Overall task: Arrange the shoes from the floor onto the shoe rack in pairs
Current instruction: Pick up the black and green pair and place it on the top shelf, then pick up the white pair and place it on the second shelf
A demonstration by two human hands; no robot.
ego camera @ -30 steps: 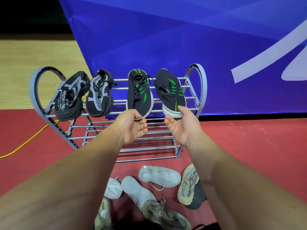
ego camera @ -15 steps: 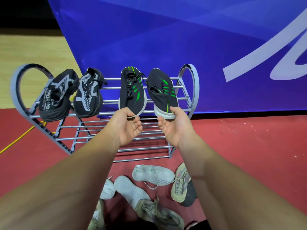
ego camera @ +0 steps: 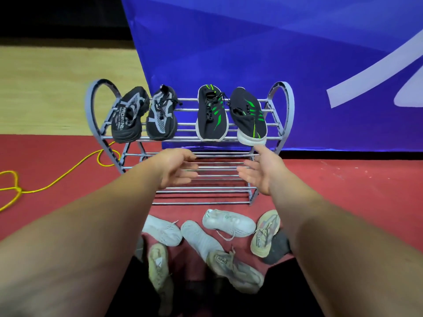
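Top tier of the grey metal-bar shoe rack [ego camera: 283, 106] is loaded: black-and-grey mesh pair [ego camera: 128, 115] at left, black knit pair with green stripes [ego camera: 211, 115] at right. Lower tiers not yet loaded. White and beige trainers [ego camera: 229, 223], at least six, are noted scattered on the red floor [ego camera: 343, 191]. Left hand [ego camera: 176, 168] and right hand [ego camera: 261, 172] are held just below the green-striped pair, fingers spread, nothing gripped.
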